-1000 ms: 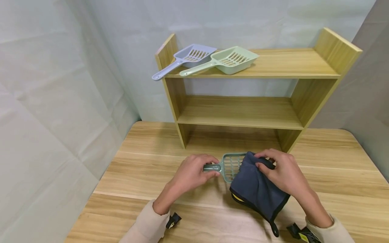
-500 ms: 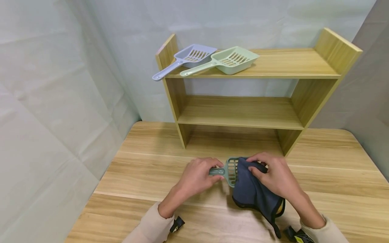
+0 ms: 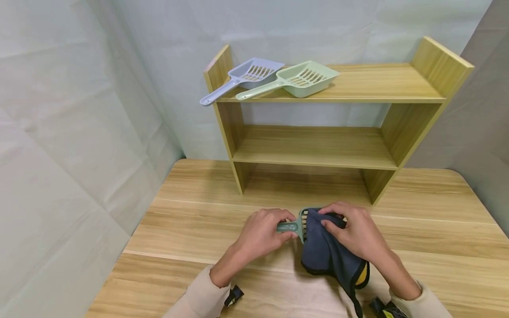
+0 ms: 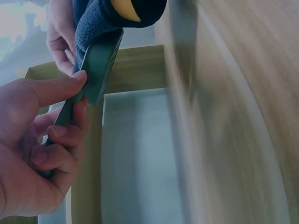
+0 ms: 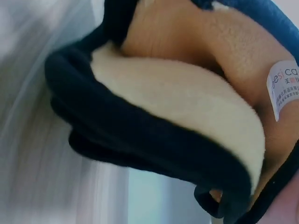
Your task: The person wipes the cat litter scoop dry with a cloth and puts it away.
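Observation:
My left hand (image 3: pixel 262 227) grips the handle of a dark green slotted litter scoop (image 3: pixel 288 227). A dark blue cloth (image 3: pixel 324 247) with a yellow underside and black trim drapes over the scoop's pan, hiding most of it. Through the cloth, my right hand (image 3: pixel 355 229) pinches the far side of the pan. In the left wrist view, the thumb and curled fingers wrap the scoop handle, and the cloth (image 4: pixel 96 25) folds round the pan's far end. The right wrist view is filled by the cloth's yellow side (image 5: pixel 182 88), with a white label (image 5: pixel 285 86) on it.
A wooden shelf unit (image 3: pixel 314 143) stands at the back of the wooden table (image 3: pixel 179 238). On its top board lie a lilac litter scoop (image 3: pixel 254 70) and a pale green one (image 3: pixel 304 79), handles jutting past the front edge. Pale sheeting (image 3: pixel 79 110) hangs behind and at left.
The scoop and left hand have shifted slightly right and toward me. The right hand and cloth have slid left over the pan, covering more slots; the cloth's lower corner now shows yellow.

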The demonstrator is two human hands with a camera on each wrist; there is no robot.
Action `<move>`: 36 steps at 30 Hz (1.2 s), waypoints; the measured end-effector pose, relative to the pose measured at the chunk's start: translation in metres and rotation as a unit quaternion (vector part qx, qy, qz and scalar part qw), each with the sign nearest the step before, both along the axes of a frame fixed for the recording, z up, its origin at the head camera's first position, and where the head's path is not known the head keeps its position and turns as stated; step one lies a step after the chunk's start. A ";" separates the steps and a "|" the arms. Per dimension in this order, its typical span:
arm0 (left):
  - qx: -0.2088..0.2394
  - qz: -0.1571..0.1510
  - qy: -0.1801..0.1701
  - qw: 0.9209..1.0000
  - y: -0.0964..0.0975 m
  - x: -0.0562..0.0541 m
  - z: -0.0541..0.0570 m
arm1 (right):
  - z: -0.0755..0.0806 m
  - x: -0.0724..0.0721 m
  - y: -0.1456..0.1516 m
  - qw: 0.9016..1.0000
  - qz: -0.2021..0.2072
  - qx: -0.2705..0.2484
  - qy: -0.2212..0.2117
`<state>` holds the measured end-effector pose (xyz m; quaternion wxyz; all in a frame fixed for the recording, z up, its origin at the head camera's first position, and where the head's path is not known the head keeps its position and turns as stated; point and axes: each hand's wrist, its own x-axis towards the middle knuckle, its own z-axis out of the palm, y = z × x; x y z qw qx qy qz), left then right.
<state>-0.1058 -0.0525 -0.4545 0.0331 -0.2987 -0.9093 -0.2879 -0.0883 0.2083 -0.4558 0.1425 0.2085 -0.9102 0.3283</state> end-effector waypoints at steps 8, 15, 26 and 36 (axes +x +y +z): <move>0.010 0.012 -0.017 1.000 -0.006 -0.004 0.002 | 0.006 0.000 0.008 0.999 -0.021 0.048 0.008; 0.022 0.022 -0.005 1.000 -0.014 -0.009 0.004 | 0.013 -0.001 0.016 0.998 -0.026 0.050 0.035; 0.016 0.019 0.015 1.000 -0.014 -0.008 0.006 | 0.002 0.000 0.006 0.998 -0.005 0.047 0.038; -0.001 0.007 0.007 1.000 -0.003 -0.004 0.001 | -0.002 0.005 -0.009 0.999 0.017 0.029 0.011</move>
